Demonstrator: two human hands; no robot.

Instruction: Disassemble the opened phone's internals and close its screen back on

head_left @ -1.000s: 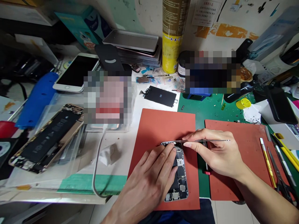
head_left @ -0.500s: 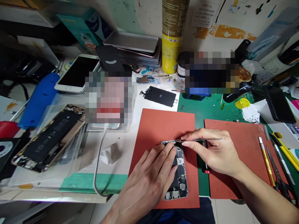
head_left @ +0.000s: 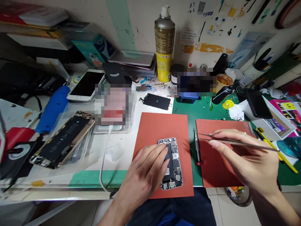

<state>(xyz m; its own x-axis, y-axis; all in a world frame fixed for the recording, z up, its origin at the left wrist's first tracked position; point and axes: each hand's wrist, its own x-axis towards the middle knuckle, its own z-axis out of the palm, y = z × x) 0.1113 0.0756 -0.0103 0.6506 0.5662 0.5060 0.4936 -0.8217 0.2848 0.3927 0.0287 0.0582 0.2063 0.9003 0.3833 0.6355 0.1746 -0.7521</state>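
Observation:
An opened phone with its insides showing lies on a red-brown mat. My left hand rests flat on the phone's left side, fingers stretched over the battery. My right hand hovers above a second red-brown mat and pinches thin metal tweezers, whose tips point left, clear of the phone. A small screwdriver with a red end lies between the two mats.
Another dismantled phone lies in clear plastic at left, beside a blue tool and a white phone. A spray can, stacked phone parts, a black screen part and hand tools at right crowd the bench.
My right hand has lifted the tweezers off the phone's top edge and drawn them to the right. The camera view has tipped up and back; my left hand stays on the phone.

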